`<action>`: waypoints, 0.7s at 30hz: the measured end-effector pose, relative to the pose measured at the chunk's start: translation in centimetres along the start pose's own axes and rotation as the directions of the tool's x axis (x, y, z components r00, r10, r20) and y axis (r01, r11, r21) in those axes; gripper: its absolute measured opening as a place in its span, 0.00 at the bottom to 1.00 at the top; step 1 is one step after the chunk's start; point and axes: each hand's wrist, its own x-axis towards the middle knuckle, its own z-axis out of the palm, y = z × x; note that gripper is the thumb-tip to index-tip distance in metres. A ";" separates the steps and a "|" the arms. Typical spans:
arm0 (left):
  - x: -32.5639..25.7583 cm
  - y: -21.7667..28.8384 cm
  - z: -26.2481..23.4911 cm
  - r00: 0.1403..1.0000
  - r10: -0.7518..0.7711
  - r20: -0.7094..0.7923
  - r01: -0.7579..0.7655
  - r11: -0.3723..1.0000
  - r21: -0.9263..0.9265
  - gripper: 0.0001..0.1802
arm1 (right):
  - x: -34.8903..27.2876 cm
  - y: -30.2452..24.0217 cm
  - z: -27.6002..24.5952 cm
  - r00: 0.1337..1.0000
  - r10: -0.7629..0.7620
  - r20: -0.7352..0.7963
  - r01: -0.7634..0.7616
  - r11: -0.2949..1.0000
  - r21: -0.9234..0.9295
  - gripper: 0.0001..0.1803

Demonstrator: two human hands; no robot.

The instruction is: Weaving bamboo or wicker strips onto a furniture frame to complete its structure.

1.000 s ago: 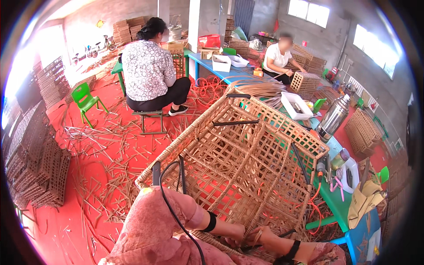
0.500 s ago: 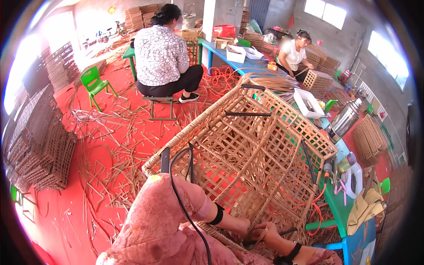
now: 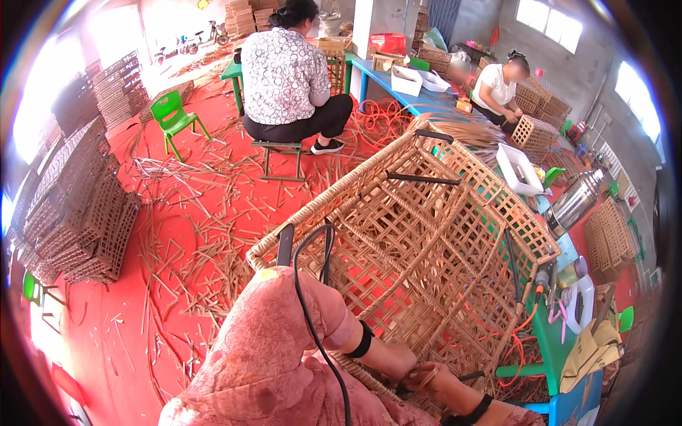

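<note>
A large woven wicker basket (image 3: pixel 419 263) leans in front of me, its open side toward me, with black bars fixed along its rim. My left hand (image 3: pixel 398 361) is closed at the basket's near rim, its fingertips partly hidden. Right beside it, my right hand (image 3: pixel 439 383) pinches a brown weaving strip (image 3: pixel 422 375) against the rim. The two hands almost touch. A black cord (image 3: pixel 307 312) hangs in a loop over my left sleeve. Black bands circle both wrists.
Right of the basket, a green table (image 3: pixel 554 348) holds tools, a steel thermos (image 3: pixel 575 202) and a white tray (image 3: pixel 518 170). Two people sit working farther off. Cut strips (image 3: pixel 192 234) litter the red floor near a green chair (image 3: pixel 174 117). Stacked baskets (image 3: pixel 85 213) stand left.
The whole view has shifted, so the scene sits farther right in the picture. My hands stay together at the near rim, fingers slightly moved. The far-right person's head is lower.
</note>
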 end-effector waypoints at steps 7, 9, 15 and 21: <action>0.2 0.6 0.4 0.999 -0.003 -0.032 0.005 0.999 0.044 0.12 | -1.4 -2.0 2.4 0.984 0.073 -0.163 -0.099 0.982 -0.159 0.10; 0.1 0.6 0.5 0.999 -0.013 -0.033 0.015 0.999 0.044 0.12 | -2.7 -3.0 3.6 0.984 0.157 -0.081 -0.153 0.987 0.055 0.09; 0.2 1.1 0.7 0.999 -0.017 -0.047 0.020 0.999 0.050 0.13 | -1.8 -2.4 3.2 0.990 0.138 -0.035 -0.138 0.990 0.001 0.05; 0.4 0.8 0.5 0.998 -0.043 -0.045 0.043 0.999 0.015 0.13 | -1.7 -1.7 1.9 0.990 0.136 0.048 -0.137 0.990 0.025 0.04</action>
